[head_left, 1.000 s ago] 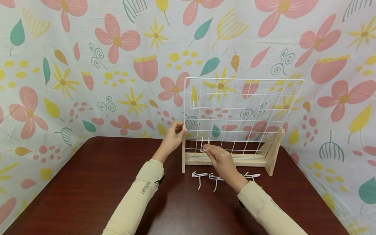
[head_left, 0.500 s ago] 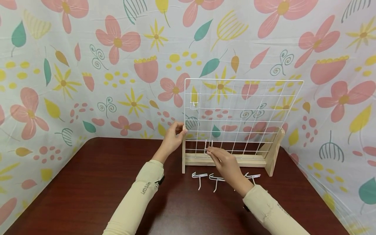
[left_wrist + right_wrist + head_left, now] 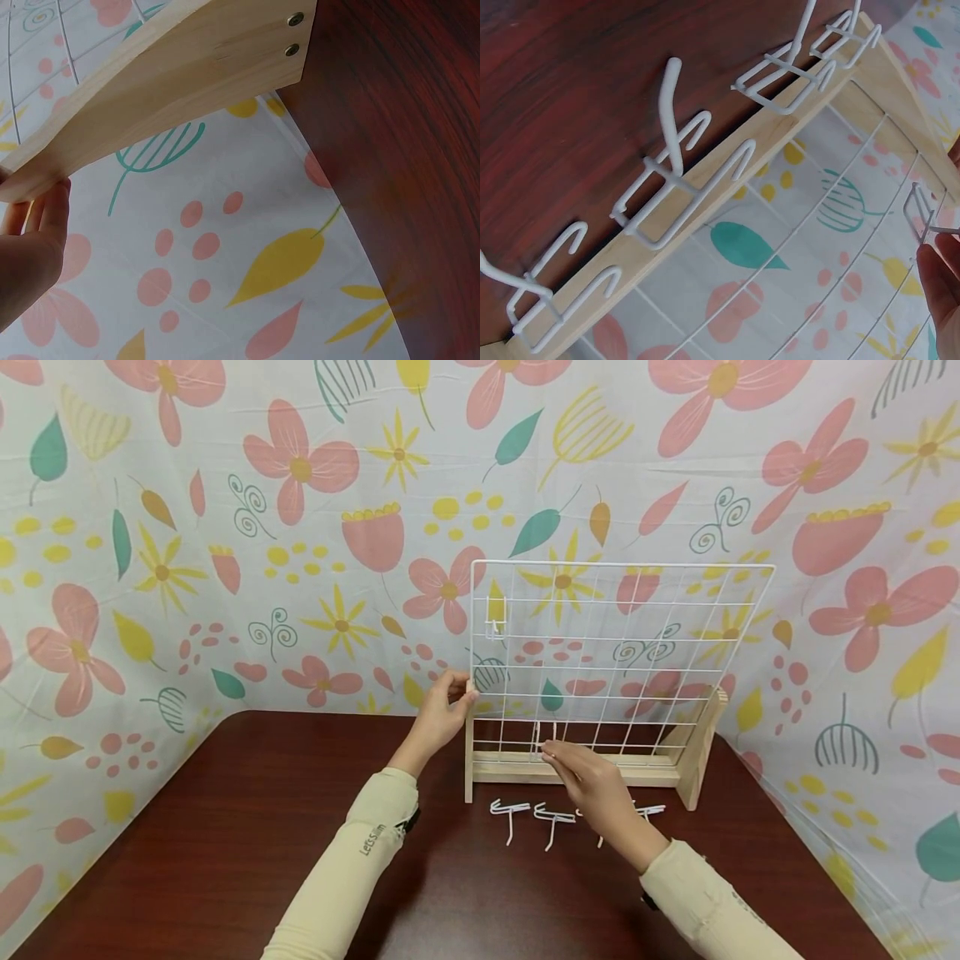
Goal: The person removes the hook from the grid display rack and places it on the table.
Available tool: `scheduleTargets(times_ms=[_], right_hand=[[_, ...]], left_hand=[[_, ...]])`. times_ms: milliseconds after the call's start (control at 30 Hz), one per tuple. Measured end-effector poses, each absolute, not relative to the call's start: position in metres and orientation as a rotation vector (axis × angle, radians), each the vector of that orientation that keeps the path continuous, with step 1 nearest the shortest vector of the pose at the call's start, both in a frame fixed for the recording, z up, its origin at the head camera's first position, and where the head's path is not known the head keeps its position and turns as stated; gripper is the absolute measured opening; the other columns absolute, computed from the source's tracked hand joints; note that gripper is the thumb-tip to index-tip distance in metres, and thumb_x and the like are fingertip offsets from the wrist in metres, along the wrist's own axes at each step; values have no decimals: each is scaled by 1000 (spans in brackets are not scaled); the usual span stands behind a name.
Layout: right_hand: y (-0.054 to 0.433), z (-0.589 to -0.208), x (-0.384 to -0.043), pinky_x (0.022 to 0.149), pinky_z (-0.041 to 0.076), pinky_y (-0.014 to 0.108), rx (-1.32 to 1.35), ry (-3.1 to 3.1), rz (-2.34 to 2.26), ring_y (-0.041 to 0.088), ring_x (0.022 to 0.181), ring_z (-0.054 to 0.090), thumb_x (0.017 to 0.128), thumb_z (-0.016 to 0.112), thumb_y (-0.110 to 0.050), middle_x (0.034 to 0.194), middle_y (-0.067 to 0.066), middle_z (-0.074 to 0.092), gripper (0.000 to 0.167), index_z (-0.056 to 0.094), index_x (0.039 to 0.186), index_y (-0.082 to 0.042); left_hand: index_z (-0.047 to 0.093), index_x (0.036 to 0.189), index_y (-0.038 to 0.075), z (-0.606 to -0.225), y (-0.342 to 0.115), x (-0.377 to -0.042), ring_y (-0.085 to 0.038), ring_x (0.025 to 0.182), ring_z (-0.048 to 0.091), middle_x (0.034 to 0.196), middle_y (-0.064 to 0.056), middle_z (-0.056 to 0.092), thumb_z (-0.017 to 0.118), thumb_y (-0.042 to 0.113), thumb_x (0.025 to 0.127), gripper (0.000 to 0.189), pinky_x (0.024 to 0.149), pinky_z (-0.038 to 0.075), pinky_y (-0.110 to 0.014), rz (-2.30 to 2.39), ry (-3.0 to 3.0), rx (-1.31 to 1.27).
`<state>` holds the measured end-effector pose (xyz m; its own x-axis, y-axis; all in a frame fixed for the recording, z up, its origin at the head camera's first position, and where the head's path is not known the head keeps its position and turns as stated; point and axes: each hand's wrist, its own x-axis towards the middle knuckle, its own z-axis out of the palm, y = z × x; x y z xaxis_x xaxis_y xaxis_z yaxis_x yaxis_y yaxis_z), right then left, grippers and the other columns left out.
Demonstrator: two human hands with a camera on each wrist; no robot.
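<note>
White wire hook [image 3: 537,739] pinched between my right thumb and fingers, I hold it before the lower left of a white wire grid [image 3: 626,562], seen from the head camera. My right hand [image 3: 596,781] reaches over loose hooks [image 3: 553,815] lying on a dark red-brown table [image 3: 187,827]; my left hand [image 3: 442,714] grips the left edge of the wooden stand [image 3: 577,774]. Another hook [image 3: 496,627] hangs at the grid's upper left. From the left wrist, my fingers press the stand's side panel near its narrow end, two screws at the other. From the right wrist, the pinched hook sits at the right edge, close to the grid; I cannot tell whether they touch. Four loose hooks line the foreground.
</note>
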<state>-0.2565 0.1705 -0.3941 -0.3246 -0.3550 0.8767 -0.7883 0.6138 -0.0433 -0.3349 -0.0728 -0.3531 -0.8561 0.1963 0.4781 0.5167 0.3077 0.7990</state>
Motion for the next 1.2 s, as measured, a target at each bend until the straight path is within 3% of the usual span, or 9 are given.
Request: scheduleTargets(times_ms=[200, 467, 600, 733, 867, 1200], right_hand=[[178, -396, -251, 83, 56, 35, 924, -1904, 583, 28, 90, 69, 72, 77, 7, 99, 12, 72, 29, 73, 100, 1], [190, -396, -242, 94, 49, 20, 916, -1962, 621, 29, 92, 68, 77, 73, 6, 101, 13, 72, 26, 73, 103, 2], [200, -398, -240, 98, 44, 14, 928, -1968, 637, 30, 92, 68, 88, 68, -5, 101, 14, 71, 17, 72, 103, 3], [209, -401, -237, 97, 43, 13, 949, -1939, 624, 31, 90, 68, 99, 55, -22, 99, 14, 71, 30, 72, 101, 2], [214, -402, -236, 96, 45, 15, 966, -1898, 606, 30, 89, 68, 102, 50, -27, 99, 14, 71, 36, 73, 101, 1], [229, -403, -227, 97, 43, 13, 940, -1916, 555, 31, 88, 69, 101, 51, -28, 97, 14, 72, 36, 73, 100, 0]], left_hand=[[53, 118, -1, -354, -73, -335, -29, 111, 57, 114, -17, 59, 59, 9, 96, 25, 102, 46, -38, -1555, -2299, -641], [53, 119, -1, -353, -72, -336, -30, 112, 56, 116, -21, 58, 59, 10, 96, 26, 102, 46, -39, -1567, -2301, -652], [53, 118, -2, -352, -72, -336, -30, 111, 57, 114, -19, 58, 59, 9, 96, 25, 102, 46, -39, -1559, -2296, -647], [53, 118, -4, -352, -72, -335, -30, 110, 57, 113, -17, 59, 59, 8, 96, 26, 102, 46, -39, -1563, -2296, -643], [53, 118, -4, -352, -73, -336, -30, 111, 57, 114, -17, 59, 59, 9, 96, 26, 102, 46, -38, -1566, -2301, -630], [53, 118, -3, -352, -72, -336, -29, 110, 57, 113, -17, 59, 59, 9, 96, 26, 101, 47, -38, -1560, -2299, -630]])
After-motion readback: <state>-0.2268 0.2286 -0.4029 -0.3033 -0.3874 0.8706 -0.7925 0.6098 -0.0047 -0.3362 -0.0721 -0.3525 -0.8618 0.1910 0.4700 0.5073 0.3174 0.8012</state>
